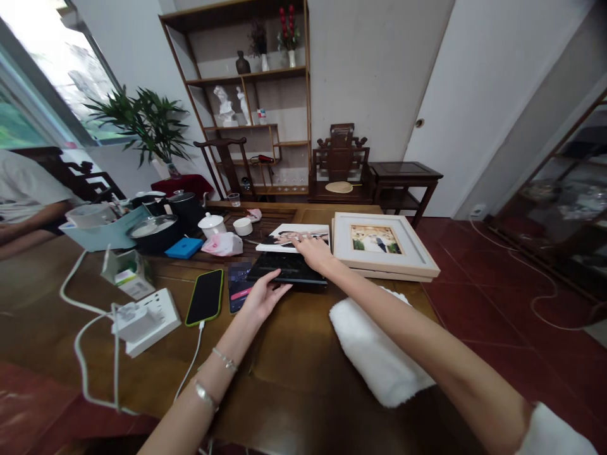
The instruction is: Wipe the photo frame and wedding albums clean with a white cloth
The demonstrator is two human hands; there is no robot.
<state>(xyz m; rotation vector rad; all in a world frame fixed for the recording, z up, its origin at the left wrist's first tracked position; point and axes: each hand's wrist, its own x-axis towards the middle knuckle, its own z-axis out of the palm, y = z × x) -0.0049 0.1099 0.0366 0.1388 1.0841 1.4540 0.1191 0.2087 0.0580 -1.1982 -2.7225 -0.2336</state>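
A glossy black flat panel (289, 268) lies across the middle of the table, its near edge in my left hand (265, 295). The thumb rests on top and the other fingers reach underneath. Just behind and above the panel is a white-edged photo board (303, 234) with a picture on its face. My right hand (312, 251) lies over this board, fingers stretched across the picture; its thumb is not clearly visible. Right beside them sits a pale framed photo (379, 243) on another frame. Below my right forearm is a folded white fluffy cloth (374, 354).
A green-cased phone (205, 297) on a cable and a second phone (238, 287) lie to the left. Further left are a power strip (152, 322), a small box (128, 272), pots (154, 234) and a blue bin (99, 237). A person (28, 196) sits at far left.
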